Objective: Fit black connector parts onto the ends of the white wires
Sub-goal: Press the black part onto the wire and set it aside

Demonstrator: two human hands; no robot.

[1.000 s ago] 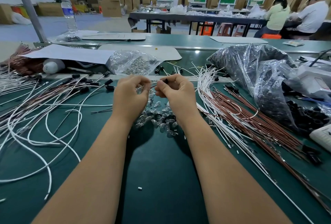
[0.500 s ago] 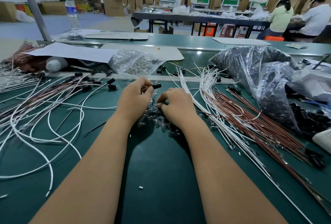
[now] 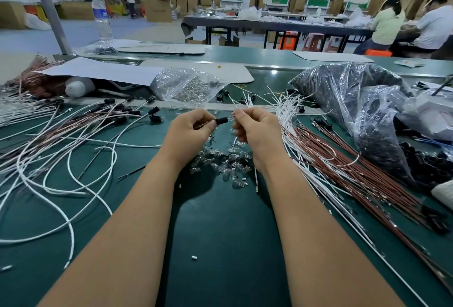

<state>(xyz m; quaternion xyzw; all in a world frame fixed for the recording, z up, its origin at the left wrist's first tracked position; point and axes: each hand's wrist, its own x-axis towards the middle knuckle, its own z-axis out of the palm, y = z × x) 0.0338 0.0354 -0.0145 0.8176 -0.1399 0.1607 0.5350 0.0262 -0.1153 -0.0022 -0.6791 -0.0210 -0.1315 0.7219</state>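
Black and small, the plastic connector part (image 3: 221,120) sits pinched in the fingertips of the left hand (image 3: 188,132), up above the green table mat (image 3: 220,233). The right hand (image 3: 257,130) is curled too, pinching something tiny and clear right at the part's open end; I cannot tell what it is. Loose white wires (image 3: 289,115) lie just beside that hand, and a heap of little clear glass bulbs (image 3: 225,164) sits under both hands. If the tiny piece goes in crooked, it may bend or slip and drop into the heap.
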